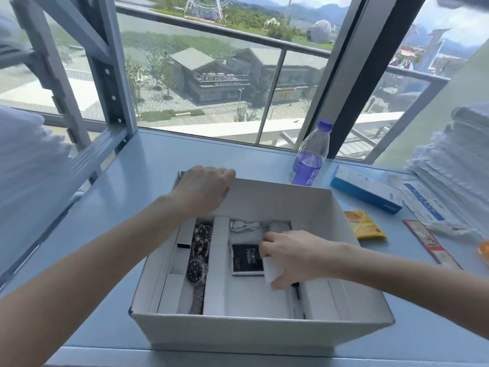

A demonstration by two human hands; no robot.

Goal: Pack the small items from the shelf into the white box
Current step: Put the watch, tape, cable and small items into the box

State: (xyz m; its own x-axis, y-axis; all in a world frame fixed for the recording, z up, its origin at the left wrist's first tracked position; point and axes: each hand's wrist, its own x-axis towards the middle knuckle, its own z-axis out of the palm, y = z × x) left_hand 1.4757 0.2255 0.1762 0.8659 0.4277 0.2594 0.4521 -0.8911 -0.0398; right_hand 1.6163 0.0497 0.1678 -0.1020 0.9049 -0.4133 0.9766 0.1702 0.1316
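R fingers [270, 241] pinch white block [269, 270] in box [264, 333].

White box [264, 337], purple-capped bottle [311, 154], yellow packet [366, 225] (orange print), pale blue shelf [148, 160].

A single wide-angle view looks from the person's head forward and down. It sits close over the open white cardboard box [264, 337] at lower centre, on the pale blue desk [148, 165]. The large glass window [211, 75] fills the top, its uprights slanting.
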